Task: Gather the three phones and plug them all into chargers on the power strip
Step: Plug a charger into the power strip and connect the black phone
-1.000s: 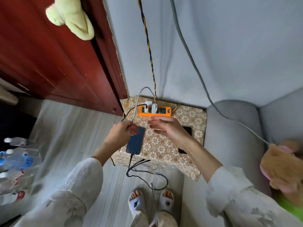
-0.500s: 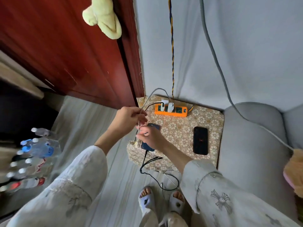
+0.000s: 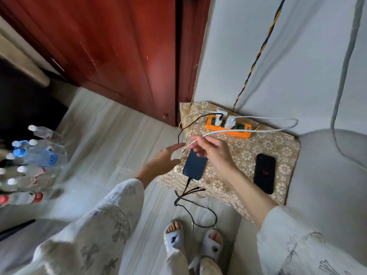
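Head view: right hand (image 3: pixel 213 153) pinches smooth white cable (image 3: pixel 264 130) over floral-patterned cloth (image 3: pixel 246 155).

The right hand (image 3: pixel 213 153) is lifted, its fingers (image 3: pixel 198 140) curled and pinching. The left hand (image 3: pixel 165 161) reaches out flat with straight fingers.

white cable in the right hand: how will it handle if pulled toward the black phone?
Probably floppy: the white cable sags in a loose loop from its charger to the right hand. Likely light, since a fingertip pinch holds it. A hard pull might drag the power strip, which looks unfixed.
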`<state>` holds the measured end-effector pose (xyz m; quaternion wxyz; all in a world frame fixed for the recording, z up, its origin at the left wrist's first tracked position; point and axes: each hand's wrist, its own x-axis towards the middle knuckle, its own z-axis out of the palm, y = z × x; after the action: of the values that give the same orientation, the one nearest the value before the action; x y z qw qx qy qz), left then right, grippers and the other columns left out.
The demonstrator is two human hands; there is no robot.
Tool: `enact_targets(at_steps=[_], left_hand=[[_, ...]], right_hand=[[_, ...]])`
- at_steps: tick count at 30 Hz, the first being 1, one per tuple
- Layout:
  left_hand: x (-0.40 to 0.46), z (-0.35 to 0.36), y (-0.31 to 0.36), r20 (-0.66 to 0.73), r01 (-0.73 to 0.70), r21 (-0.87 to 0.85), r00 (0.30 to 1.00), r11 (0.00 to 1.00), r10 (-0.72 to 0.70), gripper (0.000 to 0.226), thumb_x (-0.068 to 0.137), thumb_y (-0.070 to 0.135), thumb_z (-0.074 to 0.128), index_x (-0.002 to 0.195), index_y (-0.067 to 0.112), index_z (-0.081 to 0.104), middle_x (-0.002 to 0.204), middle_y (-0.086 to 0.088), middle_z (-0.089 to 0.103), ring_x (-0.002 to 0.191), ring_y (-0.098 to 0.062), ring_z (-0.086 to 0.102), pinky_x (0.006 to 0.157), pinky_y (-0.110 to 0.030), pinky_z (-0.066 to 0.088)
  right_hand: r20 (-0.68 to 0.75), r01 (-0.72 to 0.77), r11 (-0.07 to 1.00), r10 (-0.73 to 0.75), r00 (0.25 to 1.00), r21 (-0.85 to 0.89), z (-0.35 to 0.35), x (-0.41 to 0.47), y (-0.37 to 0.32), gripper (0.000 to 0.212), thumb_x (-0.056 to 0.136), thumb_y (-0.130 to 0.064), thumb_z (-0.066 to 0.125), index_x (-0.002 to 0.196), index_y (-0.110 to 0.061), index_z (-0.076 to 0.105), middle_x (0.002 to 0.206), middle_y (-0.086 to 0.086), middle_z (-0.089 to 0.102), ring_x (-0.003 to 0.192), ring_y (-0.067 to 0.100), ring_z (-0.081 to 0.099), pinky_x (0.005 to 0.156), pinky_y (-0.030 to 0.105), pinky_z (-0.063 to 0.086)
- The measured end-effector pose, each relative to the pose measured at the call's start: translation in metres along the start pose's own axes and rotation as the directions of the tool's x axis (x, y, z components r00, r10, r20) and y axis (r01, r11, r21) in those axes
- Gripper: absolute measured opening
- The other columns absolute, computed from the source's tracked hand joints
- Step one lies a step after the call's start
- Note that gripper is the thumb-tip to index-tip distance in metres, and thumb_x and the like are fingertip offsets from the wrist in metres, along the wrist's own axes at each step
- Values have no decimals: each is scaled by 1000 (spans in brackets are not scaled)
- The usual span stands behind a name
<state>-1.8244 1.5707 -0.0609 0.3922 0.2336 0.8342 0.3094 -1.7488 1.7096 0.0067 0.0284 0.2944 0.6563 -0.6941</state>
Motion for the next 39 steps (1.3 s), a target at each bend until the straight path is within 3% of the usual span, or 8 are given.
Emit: enact_targets(at_steps=[4, 13, 17, 25, 29, 34, 37, 39], left_hand=[[34, 24, -28, -1, 7, -37, 1000, 999, -7, 25, 90, 13, 51, 113, 8, 59, 117, -10, 62, 99, -23, 56, 74, -16, 33], [30, -5, -108, -498, 184, -118, 839, 976, -219, 19, 91, 13, 47, 83, 8, 64, 77, -10, 68, 68, -18, 58, 62, -23, 36], [9, -36, -84, -485, 102, -274, 844, 956, -229, 19, 91, 11, 46, 82, 7, 62, 57, -4, 59, 43, -6, 61, 51, -19, 52], [-36, -102, 40, -236, -69, -832, 942, 550, -239, 21, 93, 15, 47, 79, 5, 59, 60, -7, 62, 58, -25, 70, 60, -35, 60], [-50, -124, 92, -206, -123, -860, 972, 495, -117, 21, 93, 17, 46, 82, 3, 57, 63, -7, 64, 64, -25, 70, 62, -35, 60], [-61, -159, 127, -356, -289, -882, 926, 373, -125, 23, 94, 16, 44, 82, 4, 59, 61, -3, 70, 66, -21, 71, 65, -33, 60], [-69, -150, 137, -368, -277, -863, 917, 423, -151, 26, 97, 21, 37, 94, 6, 58, 84, -9, 72, 84, -22, 70, 82, -35, 56], [-80, -121, 137, -283, -154, -764, 952, 626, -112, 26, 97, 17, 36, 111, 7, 56, 111, -10, 65, 103, -21, 62, 95, -34, 47]], right_hand=[[5, -43, 993, 43, 999, 114, 1, 19, 6, 20, 93, -18, 48, 93, -11, 67, 77, 4, 65, 76, 13, 59, 66, 24, 47], [-59, -161, 974, 172, 983, 162, 18, 41, 44, 21, 93, -22, 47, 103, -15, 64, 83, 4, 65, 75, 11, 58, 63, 25, 50], [-49, -228, 939, 248, 967, 258, 33, 45, 43, 29, 93, -21, 48, 116, -6, 57, 93, 7, 64, 80, 14, 58, 63, 25, 50], [225, -147, 949, 213, 951, -279, 66, -1, 32, 44, 92, -19, 48, 136, -18, 40, 138, 6, 49, 110, 8, 51, 89, 24, 42], [184, 12, 919, 67, 981, -394, 72, -13, 3, 30, 91, -25, 45, 117, -17, 60, 85, 15, 70, 80, 29, 63, 76, 35, 47], [79, 26, 900, 9, 997, -435, 28, -30, -30, 29, 91, -22, 50, 85, -1, 69, 69, 7, 66, 61, 21, 59, 62, 35, 47], [-21, -11, 990, 8, 1000, -142, -10, -47, -61, 15, 90, -16, 54, 89, -10, 68, 96, 14, 71, 80, 16, 70, 80, 34, 57], [-27, 56, 998, -56, 998, 6, -30, -58, -86, 13, 88, -13, 54, 92, -13, 66, 99, 18, 69, 77, 13, 71, 72, 26, 58]])
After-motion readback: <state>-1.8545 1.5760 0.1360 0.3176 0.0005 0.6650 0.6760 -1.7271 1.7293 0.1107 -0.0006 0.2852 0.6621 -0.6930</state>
